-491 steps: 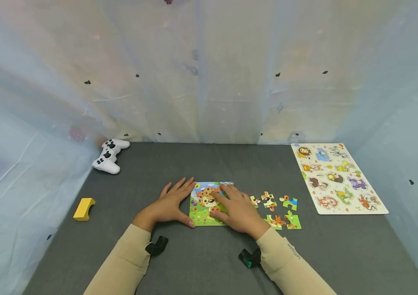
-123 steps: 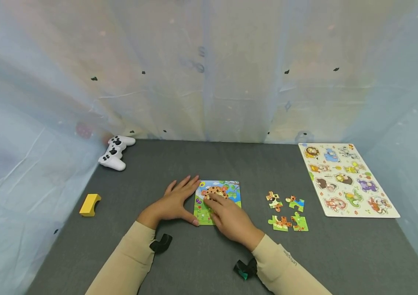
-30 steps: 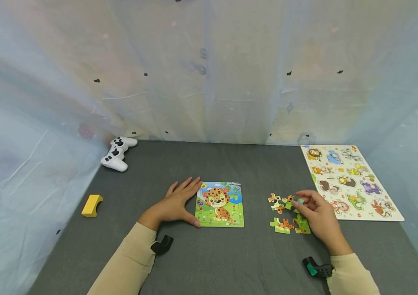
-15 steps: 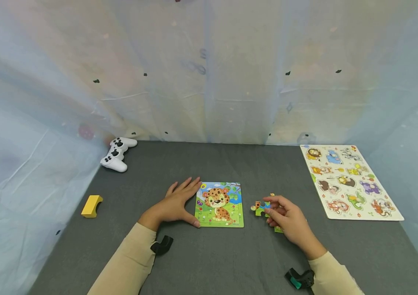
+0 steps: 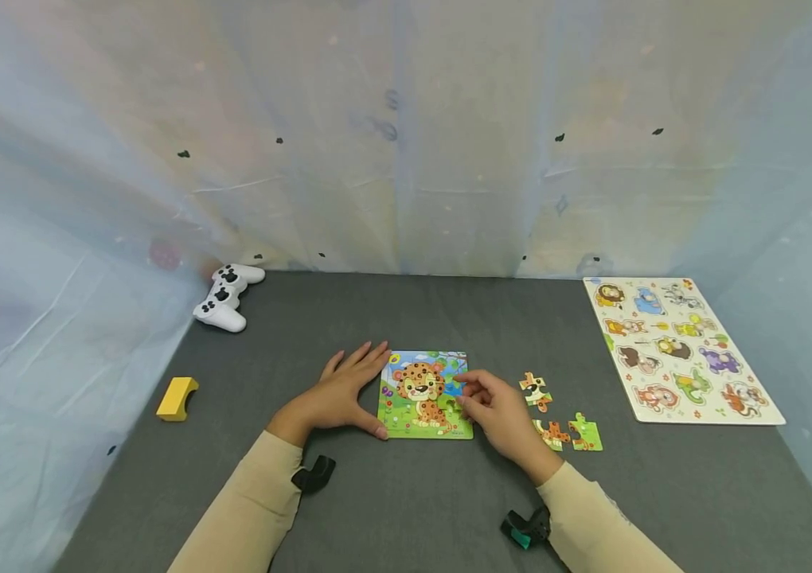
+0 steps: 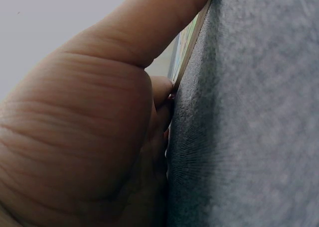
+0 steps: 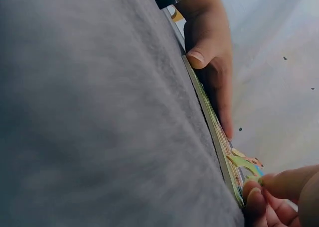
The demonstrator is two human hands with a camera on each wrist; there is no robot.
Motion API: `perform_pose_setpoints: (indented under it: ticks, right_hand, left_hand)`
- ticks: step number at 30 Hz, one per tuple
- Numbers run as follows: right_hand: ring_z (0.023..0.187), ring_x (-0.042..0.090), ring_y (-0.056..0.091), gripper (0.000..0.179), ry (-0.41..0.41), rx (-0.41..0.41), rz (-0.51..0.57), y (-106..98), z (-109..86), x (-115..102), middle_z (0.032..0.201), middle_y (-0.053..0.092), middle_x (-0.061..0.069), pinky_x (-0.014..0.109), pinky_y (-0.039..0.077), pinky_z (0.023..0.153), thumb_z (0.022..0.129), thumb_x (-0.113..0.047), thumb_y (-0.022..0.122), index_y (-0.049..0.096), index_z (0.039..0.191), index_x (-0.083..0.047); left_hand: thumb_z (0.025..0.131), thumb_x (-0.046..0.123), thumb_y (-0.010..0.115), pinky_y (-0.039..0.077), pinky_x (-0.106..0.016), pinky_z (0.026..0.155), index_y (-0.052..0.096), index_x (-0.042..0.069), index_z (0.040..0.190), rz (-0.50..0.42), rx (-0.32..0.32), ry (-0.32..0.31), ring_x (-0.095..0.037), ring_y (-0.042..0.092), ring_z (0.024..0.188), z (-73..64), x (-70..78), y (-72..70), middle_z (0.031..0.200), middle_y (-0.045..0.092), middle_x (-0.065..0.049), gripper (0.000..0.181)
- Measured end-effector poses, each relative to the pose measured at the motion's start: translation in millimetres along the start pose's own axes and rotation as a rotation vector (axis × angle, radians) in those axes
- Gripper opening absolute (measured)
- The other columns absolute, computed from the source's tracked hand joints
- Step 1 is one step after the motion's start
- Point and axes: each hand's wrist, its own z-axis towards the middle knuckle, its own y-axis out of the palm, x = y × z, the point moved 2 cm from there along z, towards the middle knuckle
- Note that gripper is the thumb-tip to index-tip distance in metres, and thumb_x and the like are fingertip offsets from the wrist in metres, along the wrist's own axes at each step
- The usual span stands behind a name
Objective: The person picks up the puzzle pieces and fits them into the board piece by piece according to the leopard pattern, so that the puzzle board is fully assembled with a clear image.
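My left hand lies on the table with its fingers spread, thumb and fingertips at the left edge of a square leopard jigsaw board. In the right wrist view, my right hand pinches a green and blue jigsaw piece between thumb and fingers. It holds the piece tilted, close over the right side of the board. Loose on the table to the right lie a piece with a face on it, a spotted piece partly behind my right hand, and a green piece.
At the back right lies a white board of animal pictures. A white game controller sits at the back left, and a yellow arched block stands at the left. Patterned sheeting hangs behind the grey table.
My right hand has picked up the green and blue piece from the loose ones and carried it left to the board. My left hand has stayed at the board's left edge.
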Motion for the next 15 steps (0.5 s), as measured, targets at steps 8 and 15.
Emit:
perform_pose_setpoints:
  ticks: [8,15]
  right_hand:
    - [0.080,0.016,0.065,0.032,0.006,0.087,-0.167,2.3,3.9,-2.1,0.109,0.066,0.007,0.034,0.056,0.067,0.103,-0.006,0.078,0.073,0.134,-0.003]
    - [0.121,0.033,0.064,0.036,-0.328,-0.025,-0.598,9.1,-11.2,-17.5,0.136,0.068,0.013,0.054,0.056,0.096,0.098,-0.017,0.086,0.077,0.131,-0.004]
  left_hand:
    - [0.070,0.069,0.096,-0.009,-0.062,0.126,0.020,0.016,0.176,-0.009,0.005,0.002,-0.025,0.000,0.166,-0.1,-0.3,-0.3,0.181,0.010,0.001,0.142]
    - [0.071,0.069,0.096,-0.009,-0.063,0.126,0.019,0.016,0.177,-0.004,0.004,0.007,-0.027,0.000,0.166,0.8,-2.4,1.5,0.182,0.010,0.000,0.141]
